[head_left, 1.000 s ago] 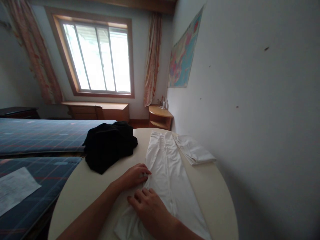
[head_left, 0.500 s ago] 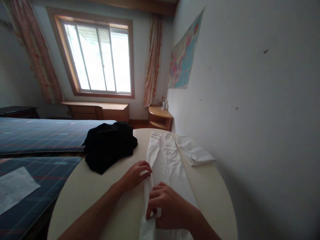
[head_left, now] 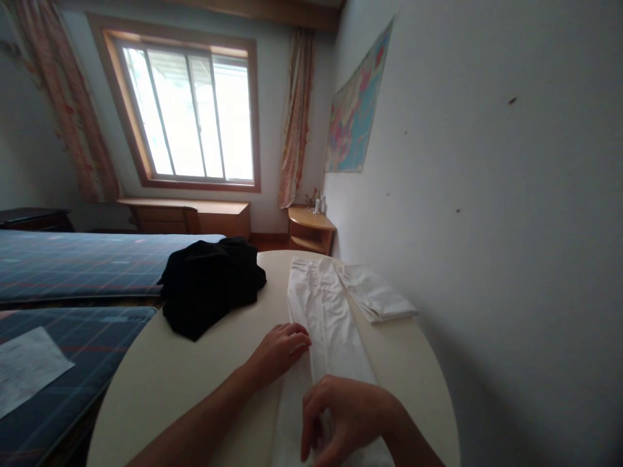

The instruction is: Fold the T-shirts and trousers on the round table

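A pair of white trousers [head_left: 335,324] lies lengthwise on a round cream table [head_left: 204,389], waistband at the far end. My left hand [head_left: 282,347] rests over the left edge of the trousers, its fingers loosely bent on the cloth and not gripping it. Nearer to me, my right hand [head_left: 348,415] is bent down over the lower legs, thumb and forefinger drawn together on the fabric by the bottom of the view. Their tips are partly cut off there. To the right of the waistband is a folded white garment [head_left: 379,295].
A crumpled black garment [head_left: 209,285] lies at the table's far left. Beyond it are mattresses with blue plaid covers [head_left: 87,266], one bearing a paper sheet [head_left: 32,370]. A white wall [head_left: 511,259] rises along the right, and a corner shelf [head_left: 311,224] stands behind.
My left hand has shifted right and slightly nearer, further onto the trousers, and its pinch has loosened. My right hand has moved nearer to me and a little right along the legs.
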Demonstrator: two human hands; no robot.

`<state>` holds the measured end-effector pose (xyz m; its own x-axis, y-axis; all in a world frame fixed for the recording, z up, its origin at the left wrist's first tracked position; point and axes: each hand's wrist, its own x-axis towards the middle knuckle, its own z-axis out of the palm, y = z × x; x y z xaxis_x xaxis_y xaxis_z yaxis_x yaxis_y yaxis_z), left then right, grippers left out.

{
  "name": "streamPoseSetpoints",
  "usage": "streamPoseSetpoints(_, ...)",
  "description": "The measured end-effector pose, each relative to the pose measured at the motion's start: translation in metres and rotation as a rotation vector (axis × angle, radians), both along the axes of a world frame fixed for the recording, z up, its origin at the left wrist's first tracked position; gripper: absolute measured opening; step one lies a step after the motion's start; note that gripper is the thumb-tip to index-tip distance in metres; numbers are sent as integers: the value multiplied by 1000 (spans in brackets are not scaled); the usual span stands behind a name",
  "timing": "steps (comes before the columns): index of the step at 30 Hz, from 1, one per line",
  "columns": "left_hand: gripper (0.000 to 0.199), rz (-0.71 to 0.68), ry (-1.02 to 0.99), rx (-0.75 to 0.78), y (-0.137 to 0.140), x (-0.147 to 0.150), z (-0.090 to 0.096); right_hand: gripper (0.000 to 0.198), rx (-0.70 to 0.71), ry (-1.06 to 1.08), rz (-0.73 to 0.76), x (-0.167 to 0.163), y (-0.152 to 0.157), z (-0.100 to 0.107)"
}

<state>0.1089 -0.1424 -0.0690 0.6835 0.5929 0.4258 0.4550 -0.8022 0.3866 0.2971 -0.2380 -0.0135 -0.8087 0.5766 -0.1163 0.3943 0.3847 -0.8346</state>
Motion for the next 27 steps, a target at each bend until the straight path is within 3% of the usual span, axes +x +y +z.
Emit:
streamPoseSetpoints(3, 25, -34, 80, -27, -5, 1, -2, 35, -7, -46, -104, 5, 5, 2)
streamPoseSetpoints(8, 32, -56, 132, -52, -10, -3, 3, 22, 189, -116, -468, 26, 25, -10)
streamPoseSetpoints(10, 31, -62, 172, -46, -13, -4, 8, 25, 262, -126, -569, 36, 32, -15)
streamPoseSetpoints(15, 33, -17, 260, 11, -17, -7, 18, 50, 240, -180, -534, 46, 35, -17)
streamPoseSetpoints(21, 35, -86, 249, -31, -20, -16, 29, 34, 129, -152, -409, 37, 33, -14)
streamPoseSetpoints(27, 30, -215, 223, -138, -23, -19, 38, 24, 388, -359, -643, 26, 85, -16)
